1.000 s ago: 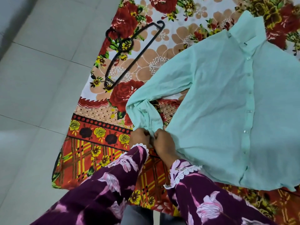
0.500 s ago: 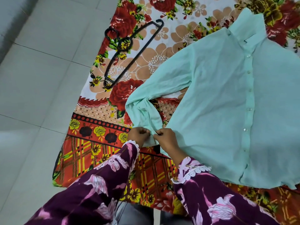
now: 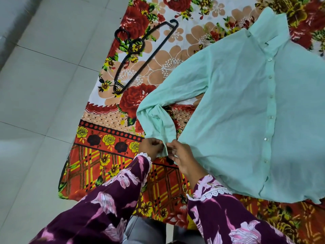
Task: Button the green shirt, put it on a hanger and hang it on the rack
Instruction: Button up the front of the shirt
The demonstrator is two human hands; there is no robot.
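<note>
The mint green shirt (image 3: 237,111) lies flat, front up, on a floral cloth, its placket buttons (image 3: 270,97) closed down the front. Its left sleeve bends back toward me, and the cuff (image 3: 165,147) sits between my two hands. My left hand (image 3: 151,148) pinches one edge of the cuff and my right hand (image 3: 182,157) pinches the other edge, fingertips almost touching. A black plastic hanger (image 3: 140,55) lies on the cloth, up and to the left of the shirt, apart from it.
The red, orange and yellow floral cloth (image 3: 109,155) covers the floor under the shirt. Grey floor tiles (image 3: 44,103) stretch to the left of it. My purple floral sleeves fill the bottom of the view. No rack is in view.
Both hands have shifted slightly up and right along the cuff and now pinch its two edges closer together. The shirt body and hanger lie as before.
</note>
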